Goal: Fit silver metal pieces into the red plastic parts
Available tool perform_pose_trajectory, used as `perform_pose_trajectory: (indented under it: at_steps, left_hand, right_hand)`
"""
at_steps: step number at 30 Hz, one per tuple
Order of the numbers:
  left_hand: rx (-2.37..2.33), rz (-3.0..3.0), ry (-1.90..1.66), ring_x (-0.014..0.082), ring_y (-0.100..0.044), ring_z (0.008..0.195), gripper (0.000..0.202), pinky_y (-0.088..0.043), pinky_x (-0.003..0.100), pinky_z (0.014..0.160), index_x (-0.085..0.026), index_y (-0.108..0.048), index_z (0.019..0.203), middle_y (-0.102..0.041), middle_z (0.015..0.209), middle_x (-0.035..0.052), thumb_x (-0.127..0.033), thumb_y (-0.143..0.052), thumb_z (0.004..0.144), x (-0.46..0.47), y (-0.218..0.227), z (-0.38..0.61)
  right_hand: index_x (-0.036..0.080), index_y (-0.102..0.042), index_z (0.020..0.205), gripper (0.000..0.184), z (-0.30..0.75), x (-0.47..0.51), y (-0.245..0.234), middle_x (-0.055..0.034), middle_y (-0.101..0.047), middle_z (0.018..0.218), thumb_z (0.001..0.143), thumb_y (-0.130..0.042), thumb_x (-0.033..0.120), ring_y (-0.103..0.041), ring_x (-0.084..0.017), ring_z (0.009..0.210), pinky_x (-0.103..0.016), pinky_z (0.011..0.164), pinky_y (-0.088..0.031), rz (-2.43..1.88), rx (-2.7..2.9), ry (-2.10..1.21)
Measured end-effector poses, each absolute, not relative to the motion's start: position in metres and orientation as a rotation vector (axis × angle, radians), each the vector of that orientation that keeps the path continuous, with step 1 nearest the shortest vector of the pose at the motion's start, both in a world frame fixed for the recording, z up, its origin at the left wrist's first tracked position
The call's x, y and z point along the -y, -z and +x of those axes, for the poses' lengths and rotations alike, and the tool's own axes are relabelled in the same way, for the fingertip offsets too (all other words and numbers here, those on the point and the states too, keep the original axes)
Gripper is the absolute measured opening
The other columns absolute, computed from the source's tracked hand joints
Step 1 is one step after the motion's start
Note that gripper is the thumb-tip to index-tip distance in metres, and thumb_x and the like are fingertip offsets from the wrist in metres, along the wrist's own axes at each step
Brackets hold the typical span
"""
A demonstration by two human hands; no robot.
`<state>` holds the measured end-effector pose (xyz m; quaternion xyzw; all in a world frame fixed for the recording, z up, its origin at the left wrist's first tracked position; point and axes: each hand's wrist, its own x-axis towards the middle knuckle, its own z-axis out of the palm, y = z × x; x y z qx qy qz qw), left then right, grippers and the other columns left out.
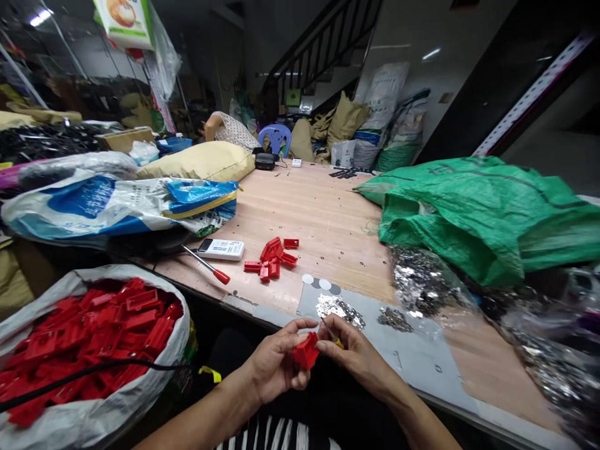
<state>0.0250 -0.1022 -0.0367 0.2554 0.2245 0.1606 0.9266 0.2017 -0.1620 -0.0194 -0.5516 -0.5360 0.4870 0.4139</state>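
My left hand [276, 359] grips a small red plastic housing [306, 351] between thumb and fingers, just off the table's front edge. Close against it, my right hand [349, 350] is closed on a small tool with a yellow part [338, 342]. My fingers cover most of that tool, so its exact kind does not show. Behind my hands, a pile of small shiny metal pieces [338, 307] lies on a grey sheet [417, 350], with a smaller heap of metal bits [395, 319] to its right. Several loose red housings [272, 257] lie farther back on the table.
At my left stands a white sack [180, 312] full of red housings. A red-handled lever [220, 275] juts over the table [323, 206] beside a white box-shaped device [225, 249]. A green sack [469, 212] and bagged metal pieces [424, 281] sit right. Someone's patterned sleeve [237, 130] shows behind.
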Motion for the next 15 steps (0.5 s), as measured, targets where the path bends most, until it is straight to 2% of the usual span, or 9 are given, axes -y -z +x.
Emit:
perform_pose_trajectory:
  at_steps: [4, 7, 9, 11, 13, 15]
  left_hand:
    - [-0.502, 0.562, -0.346, 0.0104, -0.051, 0.032, 0.042, -0.029, 0.018, 0.034, -0.018, -0.048, 0.116, -0.058, 0.057, -0.0024, -0.026, -0.061, 0.077, 0.104, 0.034, 0.030]
    - [-0.503, 0.545, -0.377, 0.0083, -0.046, 0.031, 0.044, -0.029, 0.019, 0.034, -0.020, -0.048, 0.114, -0.058, 0.062, -0.0034, -0.024, -0.064, 0.073, 0.103, 0.042, 0.038]
    - [-0.499, 0.563, -0.386, 0.0102, -0.049, 0.031, 0.044, -0.029, 0.020, 0.035, -0.020, -0.048, 0.113, -0.060, 0.063, -0.0025, -0.027, -0.065, 0.072, 0.099, 0.052, 0.044]
    - [-0.488, 0.597, -0.376, 0.0107, -0.049, 0.031, 0.047, -0.033, 0.021, 0.036, -0.020, -0.047, 0.112, -0.060, 0.061, -0.0024, -0.032, -0.065, 0.070, 0.095, 0.060, 0.049]
    - [-0.482, 0.674, -0.385, 0.0128, -0.052, 0.035, 0.054, -0.036, 0.022, 0.038, -0.019, -0.046, 0.116, -0.060, 0.058, -0.0010, -0.045, -0.063, 0.072, 0.091, 0.062, 0.051]
    - [-0.506, 0.813, -0.475, 0.0140, -0.059, 0.047, 0.056, -0.040, 0.023, 0.044, -0.017, -0.050, 0.118, -0.063, 0.066, 0.0030, -0.054, -0.058, 0.076, 0.092, 0.055, 0.049]
  right_hand:
    - [0.021, -0.048, 0.078, 0.023, 0.204, 0.160, 0.022, 0.0019, -0.048, 0.077, 0.084, -0.059, 0.040, -0.045, -0.015, 0.074, -0.026, 0.068, -0.040, -1.440, 1.450, -1.160]
    - [0.021, -0.049, 0.076, 0.024, 0.207, 0.156, 0.028, 0.0007, -0.050, 0.076, 0.084, -0.056, 0.042, -0.048, -0.017, 0.074, -0.028, 0.069, -0.041, -1.458, 1.508, -1.115]
    - [0.021, -0.050, 0.076, 0.025, 0.209, 0.152, 0.033, -0.0001, -0.052, 0.076, 0.084, -0.055, 0.044, -0.050, -0.018, 0.074, -0.028, 0.069, -0.043, -1.468, 1.529, -1.094]
    - [0.021, -0.052, 0.077, 0.027, 0.213, 0.148, 0.039, -0.0009, -0.055, 0.077, 0.083, -0.054, 0.047, -0.053, -0.019, 0.075, -0.028, 0.070, -0.044, -1.480, 1.529, -1.082]
    - [0.021, -0.053, 0.078, 0.028, 0.218, 0.145, 0.043, -0.0011, -0.055, 0.076, 0.083, -0.054, 0.049, -0.054, -0.019, 0.075, -0.028, 0.069, -0.045, -1.492, 1.500, -1.065]
    - [0.022, -0.053, 0.078, 0.029, 0.222, 0.144, 0.045, -0.0006, -0.054, 0.074, 0.082, -0.054, 0.051, -0.054, -0.019, 0.073, -0.027, 0.068, -0.046, -1.503, 1.441, -1.030]
